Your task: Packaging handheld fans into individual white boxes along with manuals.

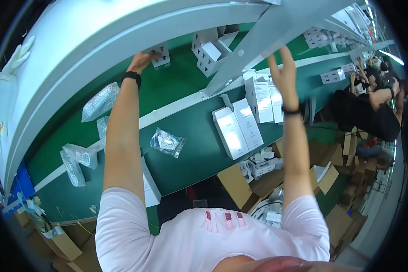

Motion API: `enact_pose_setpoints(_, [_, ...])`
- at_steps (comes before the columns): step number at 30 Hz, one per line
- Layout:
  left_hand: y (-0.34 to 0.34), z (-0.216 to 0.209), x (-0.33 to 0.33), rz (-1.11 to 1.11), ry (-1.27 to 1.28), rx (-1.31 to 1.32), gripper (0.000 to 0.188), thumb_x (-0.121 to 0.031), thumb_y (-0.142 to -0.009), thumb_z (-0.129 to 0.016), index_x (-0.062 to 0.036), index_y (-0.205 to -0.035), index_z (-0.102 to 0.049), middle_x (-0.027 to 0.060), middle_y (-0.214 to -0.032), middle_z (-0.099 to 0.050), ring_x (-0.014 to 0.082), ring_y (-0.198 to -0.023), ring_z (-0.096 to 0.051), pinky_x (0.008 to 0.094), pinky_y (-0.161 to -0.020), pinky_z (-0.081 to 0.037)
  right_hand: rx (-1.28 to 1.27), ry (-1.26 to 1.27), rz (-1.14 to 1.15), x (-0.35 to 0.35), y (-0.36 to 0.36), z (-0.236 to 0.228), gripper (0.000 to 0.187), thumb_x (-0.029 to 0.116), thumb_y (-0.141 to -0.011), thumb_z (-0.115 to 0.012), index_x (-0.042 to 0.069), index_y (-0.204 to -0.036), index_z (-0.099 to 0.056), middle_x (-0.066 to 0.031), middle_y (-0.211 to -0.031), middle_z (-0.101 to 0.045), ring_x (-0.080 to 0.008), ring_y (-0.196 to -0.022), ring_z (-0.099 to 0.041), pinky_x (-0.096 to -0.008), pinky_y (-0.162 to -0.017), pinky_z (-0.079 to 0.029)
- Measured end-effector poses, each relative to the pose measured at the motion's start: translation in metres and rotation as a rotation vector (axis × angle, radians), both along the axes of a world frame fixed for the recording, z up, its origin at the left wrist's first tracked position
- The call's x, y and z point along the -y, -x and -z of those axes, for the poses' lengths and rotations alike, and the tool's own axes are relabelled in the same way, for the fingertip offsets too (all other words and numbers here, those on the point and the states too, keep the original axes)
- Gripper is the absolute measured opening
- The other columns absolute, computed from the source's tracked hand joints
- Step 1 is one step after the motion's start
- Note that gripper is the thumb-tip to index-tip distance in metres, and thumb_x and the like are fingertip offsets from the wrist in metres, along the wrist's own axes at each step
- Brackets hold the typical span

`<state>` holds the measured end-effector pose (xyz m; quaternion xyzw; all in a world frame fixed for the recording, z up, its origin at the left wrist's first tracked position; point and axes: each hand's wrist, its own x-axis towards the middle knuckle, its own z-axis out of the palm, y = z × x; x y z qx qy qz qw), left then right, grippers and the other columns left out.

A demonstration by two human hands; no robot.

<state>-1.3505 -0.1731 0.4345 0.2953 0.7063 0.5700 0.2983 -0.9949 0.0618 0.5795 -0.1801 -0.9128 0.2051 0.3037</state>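
Note:
At the far side of the green bench, my left hand point(143, 61) has its fingers against a small white box with dark printed pictures point(163, 60) and seems to grip its near edge. My right hand point(285, 77) is raised at the right with thumb and fingers apart, holding nothing. Below it stand white cartons point(260, 103). Closer to me are two more white boxes point(231, 132) side by side, one with a raised flap. Between my arms lies a clear plastic bag point(167, 142) with small parts inside.
Bubble-wrapped packages point(100, 102) lie at the left. An open printed carton point(208, 63) stands at the back, beside a slanting metal post point(254, 43). A white frame point(99, 34) arches overhead. Brown cartons point(235, 183) fill the floor at right; other people point(365, 111) work beyond.

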Motion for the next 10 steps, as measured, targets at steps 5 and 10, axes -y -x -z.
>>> enact_pose_setpoints(5, [-0.024, -0.006, 0.003, -0.238, -0.118, -0.171, 0.062, -0.011, -0.066, -0.082, 0.0029, -0.118, -0.051, 0.0160, -0.110, -0.063, 0.0224, -0.101, -0.061, 0.0346, -0.087, -0.050, 0.156, 0.086, -0.600, -0.059, 0.123, 0.030, 0.048, 0.020, -0.078, -0.067, 0.011, -0.123, -0.056, -0.0161, -0.121, -0.058, -0.0302, -0.110, -0.056, -0.0365, -0.095, -0.044])
enact_pose_setpoints(10, [-0.182, -0.097, 0.067, -0.189, -0.351, -0.482, 0.075, -0.022, -0.078, -0.075, -0.0022, -0.139, -0.035, 0.0143, -0.129, -0.052, 0.0231, -0.118, -0.052, 0.0387, -0.099, -0.042, 0.726, -0.337, -0.211, -0.039, 0.161, 0.008, 0.057, 0.028, -0.072, -0.069, 0.028, -0.127, -0.055, -0.0123, -0.120, -0.060, -0.0239, -0.107, -0.059, -0.0378, -0.096, -0.045])
